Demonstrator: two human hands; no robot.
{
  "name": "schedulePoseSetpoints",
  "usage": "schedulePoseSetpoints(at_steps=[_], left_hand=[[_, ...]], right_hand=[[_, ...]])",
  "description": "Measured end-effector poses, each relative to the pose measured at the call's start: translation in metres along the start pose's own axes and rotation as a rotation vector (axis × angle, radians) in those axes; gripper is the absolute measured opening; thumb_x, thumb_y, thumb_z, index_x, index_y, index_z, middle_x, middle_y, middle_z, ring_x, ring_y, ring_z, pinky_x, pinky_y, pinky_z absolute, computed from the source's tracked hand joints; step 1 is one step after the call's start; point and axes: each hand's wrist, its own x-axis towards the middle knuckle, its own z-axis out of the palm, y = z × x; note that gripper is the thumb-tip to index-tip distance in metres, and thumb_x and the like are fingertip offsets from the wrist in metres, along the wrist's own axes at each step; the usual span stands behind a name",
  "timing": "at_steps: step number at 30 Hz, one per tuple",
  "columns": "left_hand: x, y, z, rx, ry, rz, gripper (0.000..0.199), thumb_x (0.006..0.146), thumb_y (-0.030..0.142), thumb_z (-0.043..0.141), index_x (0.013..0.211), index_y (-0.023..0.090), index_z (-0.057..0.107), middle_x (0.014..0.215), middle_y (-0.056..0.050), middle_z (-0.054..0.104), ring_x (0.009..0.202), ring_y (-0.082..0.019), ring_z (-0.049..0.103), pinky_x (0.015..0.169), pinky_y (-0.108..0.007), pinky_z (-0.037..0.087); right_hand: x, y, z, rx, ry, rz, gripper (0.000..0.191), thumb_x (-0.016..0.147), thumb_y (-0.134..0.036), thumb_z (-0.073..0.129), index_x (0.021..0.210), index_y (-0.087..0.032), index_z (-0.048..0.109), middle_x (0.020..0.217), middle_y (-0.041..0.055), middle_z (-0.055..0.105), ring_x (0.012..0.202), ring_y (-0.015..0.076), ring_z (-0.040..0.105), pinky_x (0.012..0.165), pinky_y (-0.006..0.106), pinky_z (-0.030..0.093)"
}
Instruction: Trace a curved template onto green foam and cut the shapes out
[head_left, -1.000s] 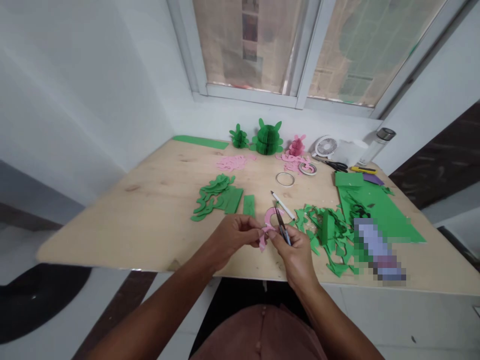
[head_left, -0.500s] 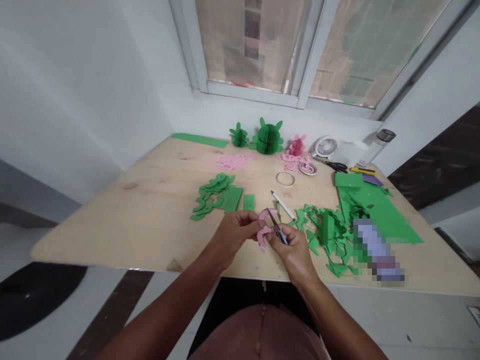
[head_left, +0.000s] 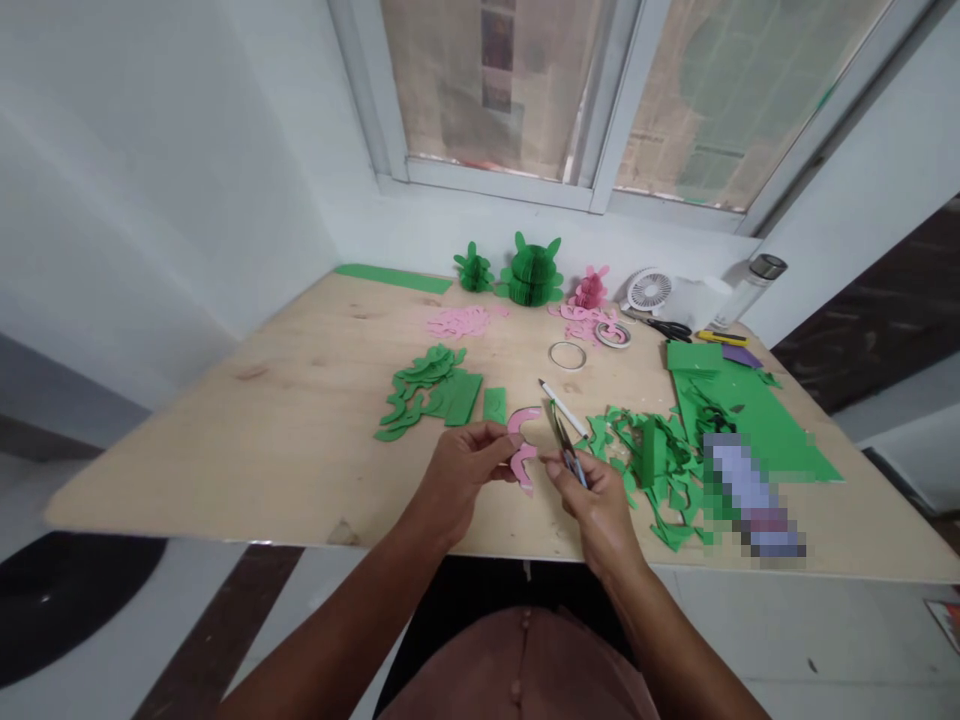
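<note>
My left hand [head_left: 474, 462] pinches a curved pink paper piece [head_left: 524, 465] above the front part of the wooden table. Just to its right, my right hand [head_left: 592, 490] is closed on scissors [head_left: 568, 448] whose blades point up and away from me, apart from the pink paper. A white pen [head_left: 562, 408] lies behind the scissors. Green cut paper shapes [head_left: 427, 385] are piled beyond my left hand, and green scraps [head_left: 667, 470] lie to the right of my right hand.
Green honeycomb figures [head_left: 532, 275] and a pink one [head_left: 591, 288] stand by the wall. Nearby are pink cutouts [head_left: 459, 321], tape rolls [head_left: 568, 356], a white fan [head_left: 649, 290], a bottle [head_left: 754, 290], black-handled scissors [head_left: 670, 330], a yellow cutter [head_left: 722, 338] and green sheets [head_left: 780, 430].
My right hand and the scissors have moved a little to the right, away from the pink paper. The view has shifted slightly.
</note>
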Motion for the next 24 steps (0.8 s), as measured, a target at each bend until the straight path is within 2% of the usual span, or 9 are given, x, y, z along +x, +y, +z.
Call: schedulePoseSetpoints(at_steps=[5,12,16,21,24], left_hand=[[-0.003,-0.002,0.005,-0.024,0.029,-0.004,0.019,0.058,0.029,0.077,0.059,0.014,0.065,0.057,0.001,0.062,0.055,-0.011,0.056,0.056,-0.024,0.051],[-0.004,-0.002,0.007,-0.070,0.042,0.010,0.017,0.058,0.027,0.076,0.057,0.014,0.065,0.058,0.001,0.062,0.054,-0.010,0.056,0.056,-0.024,0.051],[-0.004,-0.002,0.005,-0.109,0.052,0.001,0.016,0.059,0.026,0.076,0.060,0.014,0.066,0.061,0.000,0.063,0.056,-0.010,0.056,0.058,-0.024,0.051],[-0.004,-0.004,0.002,-0.096,0.050,-0.028,0.017,0.059,0.027,0.076,0.059,0.014,0.066,0.060,0.000,0.062,0.054,-0.010,0.055,0.055,-0.023,0.050],[-0.004,-0.007,0.002,-0.066,0.036,-0.044,0.019,0.059,0.029,0.077,0.059,0.014,0.065,0.059,-0.001,0.062,0.052,-0.010,0.055,0.054,-0.024,0.050]], right_hand=[[0.002,-0.004,0.015,0.039,-0.022,0.002,0.021,0.067,-0.036,0.068,0.065,-0.016,0.061,0.050,-0.0067,0.034,0.045,0.0067,0.020,0.041,0.022,0.013],[0.003,-0.006,0.019,0.061,-0.011,0.007,0.020,0.067,-0.034,0.067,0.062,-0.016,0.058,0.049,-0.0070,0.034,0.044,0.0064,0.020,0.040,0.023,0.012],[0.002,0.000,0.013,0.092,0.042,0.023,0.019,0.065,-0.033,0.068,0.065,-0.016,0.060,0.052,-0.0064,0.037,0.045,0.0064,0.021,0.041,0.022,0.013],[0.010,0.013,-0.004,0.101,0.144,0.014,0.029,0.067,-0.042,0.069,0.060,-0.017,0.058,0.045,-0.0090,0.029,0.042,0.0067,0.019,0.041,0.023,0.014],[0.015,0.016,-0.009,0.045,0.133,-0.026,0.031,0.065,-0.045,0.071,0.075,-0.016,0.065,0.046,-0.0089,0.032,0.041,0.0072,0.021,0.040,0.022,0.015]])
